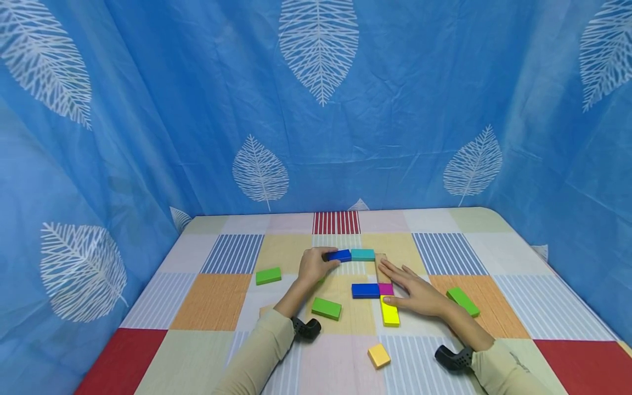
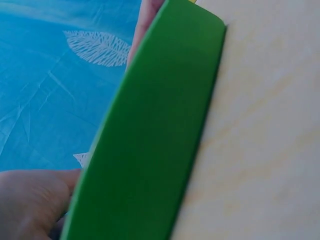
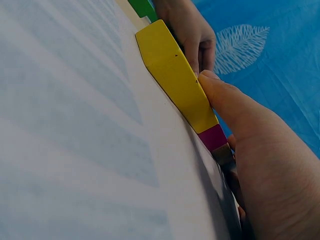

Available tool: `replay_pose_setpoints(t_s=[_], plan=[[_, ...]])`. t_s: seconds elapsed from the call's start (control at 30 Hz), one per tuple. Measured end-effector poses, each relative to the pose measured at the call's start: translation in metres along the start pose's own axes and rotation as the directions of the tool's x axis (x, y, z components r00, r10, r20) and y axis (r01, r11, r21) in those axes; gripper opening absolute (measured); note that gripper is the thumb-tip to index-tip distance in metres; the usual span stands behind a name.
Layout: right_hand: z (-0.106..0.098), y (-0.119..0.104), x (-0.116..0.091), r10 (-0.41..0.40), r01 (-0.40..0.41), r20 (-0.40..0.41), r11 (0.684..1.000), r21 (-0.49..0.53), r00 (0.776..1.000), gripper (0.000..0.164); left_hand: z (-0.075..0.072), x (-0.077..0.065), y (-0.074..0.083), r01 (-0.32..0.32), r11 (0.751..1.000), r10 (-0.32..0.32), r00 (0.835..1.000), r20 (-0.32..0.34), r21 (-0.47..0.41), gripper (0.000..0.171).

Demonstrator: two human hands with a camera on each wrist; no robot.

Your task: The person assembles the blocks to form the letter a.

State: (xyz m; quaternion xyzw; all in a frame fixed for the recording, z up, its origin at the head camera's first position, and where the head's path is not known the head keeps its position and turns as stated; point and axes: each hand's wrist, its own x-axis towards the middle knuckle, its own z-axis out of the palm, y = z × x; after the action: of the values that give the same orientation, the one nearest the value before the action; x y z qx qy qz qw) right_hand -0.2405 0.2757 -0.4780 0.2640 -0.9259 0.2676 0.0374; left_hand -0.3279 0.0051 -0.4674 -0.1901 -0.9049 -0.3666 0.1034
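Observation:
My left hand (image 1: 314, 264) pinches the left end of a blue block (image 1: 339, 256) between thumb and fingers. That block's right end meets a teal block (image 1: 362, 255), which lies beside a plain wooden block (image 1: 379, 264). Over the wooden block rests my right hand (image 1: 418, 294), fingers extended, its thumb touching a yellow block (image 1: 390, 314). A magenta block (image 1: 386, 289) sits between the wooden and yellow ones, with a second blue block (image 1: 365, 291) joining it from the left. In the right wrist view, the thumb lies against the yellow block's edge (image 3: 180, 82).
Loose green blocks lie at the left (image 1: 268, 276), near my left forearm (image 1: 326, 309) and beside my right wrist (image 1: 463, 302). A small orange-yellow block (image 1: 379, 356) is near the front. My left forearm partly hides a pale wooden piece (image 1: 265, 311). A blue curtain (image 1: 375, 137) surrounds the table.

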Motion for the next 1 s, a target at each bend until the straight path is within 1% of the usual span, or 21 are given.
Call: replay_pose_setpoints(t_s=[0.1, 0.2, 0.23, 0.37, 0.43, 0.57, 0.67, 0.73, 0.87, 0.97, 1.0], plan=[[0.001, 0.001, 0.0, 0.002, -0.002, 0.002, 1.0, 0.0, 1.0, 0.076, -0.001, 0.0, -0.001, -0.01, 1.0, 0.01, 1.0, 0.001, -0.022, 0.037], [0.001, 0.001, 0.0, 0.003, -0.003, 0.004, 1.0, -0.006, 1.0, 0.077, -0.006, 0.001, -0.001, -0.022, 0.998, 0.022, 1.0, -0.002, -0.059, 0.038], [0.001, 0.002, 0.0, 0.003, -0.003, 0.005, 1.0, -0.01, 1.0, 0.077, -0.008, 0.0, -0.002, -0.034, 0.997, 0.034, 0.999, -0.006, -0.076, 0.038], [0.0, 0.002, 0.0, 0.009, -0.009, 0.003, 1.0, -0.014, 1.0, 0.077, -0.024, -0.002, -0.003, -0.043, 0.99, 0.042, 0.999, -0.014, -0.132, 0.036], [0.001, 0.001, 0.001, 0.007, -0.007, 0.001, 1.0, -0.018, 1.0, 0.077, -0.031, -0.004, -0.005, -0.039, 0.99, 0.037, 0.999, -0.021, -0.138, 0.036], [0.001, 0.0, 0.001, -0.014, 0.014, -0.008, 1.0, -0.016, 1.0, 0.077, -0.045, -0.011, -0.01, -0.003, 0.988, -0.001, 1.0, -0.026, -0.153, 0.037], [0.002, -0.001, 0.001, -0.024, 0.023, -0.012, 1.0, -0.018, 1.0, 0.077, -0.051, -0.016, -0.014, -0.008, 0.988, 0.004, 1.0, -0.026, -0.156, 0.038], [0.002, -0.001, 0.001, -0.018, 0.018, -0.01, 1.0, -0.013, 1.0, 0.077, -0.055, -0.02, -0.017, -0.031, 0.987, 0.03, 0.999, -0.013, -0.156, 0.039], [0.002, -0.001, 0.001, -0.017, 0.017, -0.005, 1.0, -0.013, 1.0, 0.076, -0.061, -0.027, -0.023, -0.105, 0.987, 0.11, 0.993, 0.034, -0.12, 0.041], [0.001, -0.001, 0.001, -0.021, 0.021, -0.009, 1.0, -0.015, 1.0, 0.076, -0.063, -0.031, -0.027, -0.129, 0.987, 0.137, 0.987, 0.085, -0.096, 0.044], [0.001, -0.001, 0.001, -0.022, 0.021, -0.01, 1.0, -0.017, 1.0, 0.076, -0.063, -0.032, -0.028, -0.124, 0.987, 0.134, 0.986, 0.103, -0.098, 0.044]])
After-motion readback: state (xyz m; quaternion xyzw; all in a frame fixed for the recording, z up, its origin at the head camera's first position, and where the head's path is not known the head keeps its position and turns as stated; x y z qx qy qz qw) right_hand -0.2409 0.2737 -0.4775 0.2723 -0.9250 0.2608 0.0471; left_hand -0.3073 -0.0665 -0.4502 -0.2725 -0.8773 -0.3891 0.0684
